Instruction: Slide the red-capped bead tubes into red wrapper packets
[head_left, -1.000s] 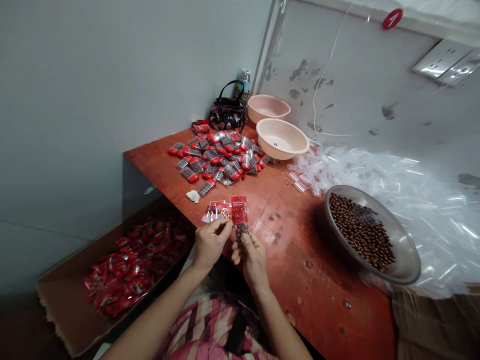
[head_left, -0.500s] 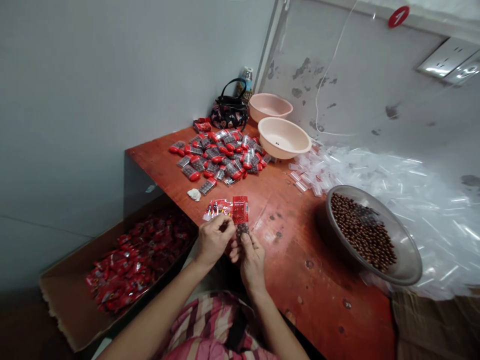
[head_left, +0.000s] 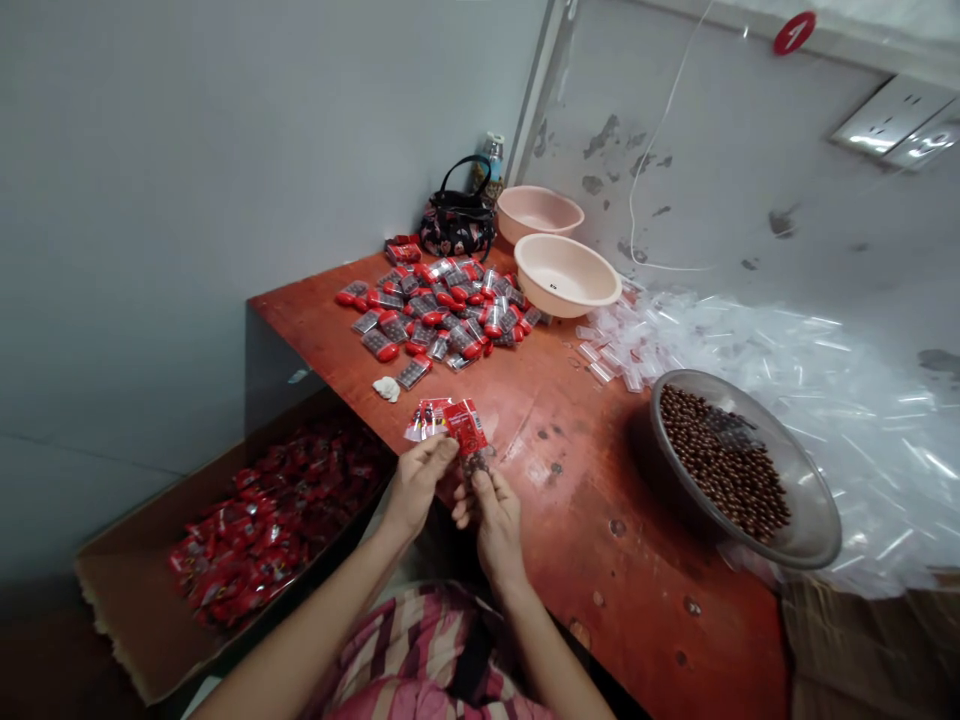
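Head view: red packet of brown beads (head_left: 466, 428), now tipped leftward, clamped between left-hand fingers (head_left: 444, 451) and right-hand fingers (head_left: 480, 482) just above the counter (head_left: 585, 560), beside a second red packet (head_left: 426, 421).

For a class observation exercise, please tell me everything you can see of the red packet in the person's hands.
The red packet is tilted, with a printed red top, its print too small to read, and a clear lower part holding dark brown beads. The right hand pinches it near the beads. Its edge appears to overlap a second packet beside the left hand.
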